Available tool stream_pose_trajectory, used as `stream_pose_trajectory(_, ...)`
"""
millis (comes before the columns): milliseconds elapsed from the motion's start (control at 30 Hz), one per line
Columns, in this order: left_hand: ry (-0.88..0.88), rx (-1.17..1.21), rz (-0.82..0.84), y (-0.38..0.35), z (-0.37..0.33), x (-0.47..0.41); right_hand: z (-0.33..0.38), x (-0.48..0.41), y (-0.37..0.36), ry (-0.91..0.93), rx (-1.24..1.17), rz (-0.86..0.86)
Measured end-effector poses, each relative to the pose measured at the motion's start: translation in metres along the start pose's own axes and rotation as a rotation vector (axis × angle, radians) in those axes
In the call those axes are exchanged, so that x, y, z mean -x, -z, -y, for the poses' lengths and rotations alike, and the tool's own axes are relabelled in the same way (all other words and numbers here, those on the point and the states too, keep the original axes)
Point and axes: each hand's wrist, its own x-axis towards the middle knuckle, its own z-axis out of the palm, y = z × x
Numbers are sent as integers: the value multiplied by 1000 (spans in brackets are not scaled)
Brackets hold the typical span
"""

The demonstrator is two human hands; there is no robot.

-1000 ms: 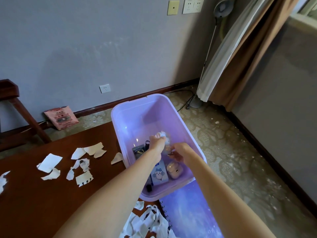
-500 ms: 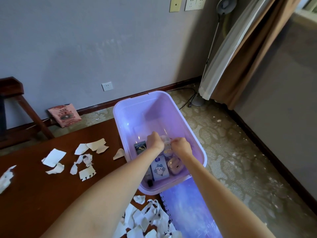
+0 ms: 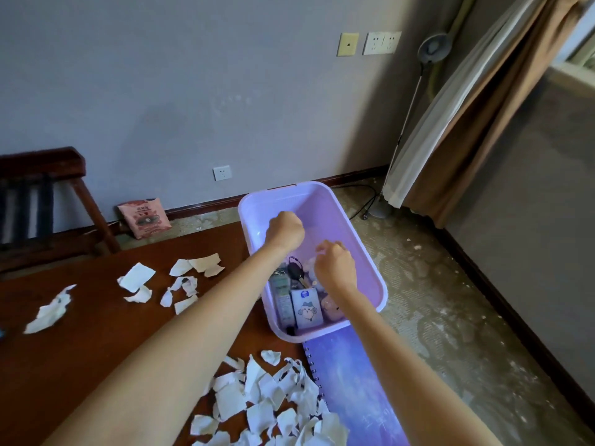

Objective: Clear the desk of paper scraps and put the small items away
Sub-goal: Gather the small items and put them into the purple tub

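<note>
**Both hands over the lilac bin**

Head view: a smooth, translucent lilac plastic bin [image 3: 370, 272] sits at centre frame on the dark wooden desk [image 3: 64, 365]. It holds a white cartoon box [image 3: 306, 309], a black key fob [image 3: 294, 271] and a pink case [image 3: 331, 309]. The left hand [image 3: 286, 231], a closed fist, has risen since half a second ago; whether it grips anything is unclear. The right hand [image 3: 335, 265] hangs with fingers loosely curled, empty. Torn white paper scraps [image 3: 270, 400] litter the lower centre and left.

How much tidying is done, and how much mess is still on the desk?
Done: small items, like a white cartoon card pack and a black key fob, lie in the lilac plastic tub. In hand: both hands, left and right, are over the tub; I cannot tell whether they hold anything. Left: torn white paper scraps cover the brown wooden desk.
</note>
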Motion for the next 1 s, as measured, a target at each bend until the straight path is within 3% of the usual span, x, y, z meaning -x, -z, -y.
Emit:
stream_pose_trajectory(100, -72, 227, -136, 54, 0, 18, 48, 18, -7, 186, -68, -39)
stream_pose_trajectory(267, -47, 300, -393, 147, 63, 70, 129, 67, -55, 495, -125, 30)
stream_pose_trajectory(533, 324, 298, -561, 236, 253, 148, 197, 161, -201, 720, 1, 427)
stream_pose_trajectory(700, 450, 179, -521, 283, 349, 171, 222, 202, -287, 665, 172, 695)
stream_pose_trajectory(1000, 253, -266, -445, 348, 420, 114, 266, 182, -367, 514, 526, 816)
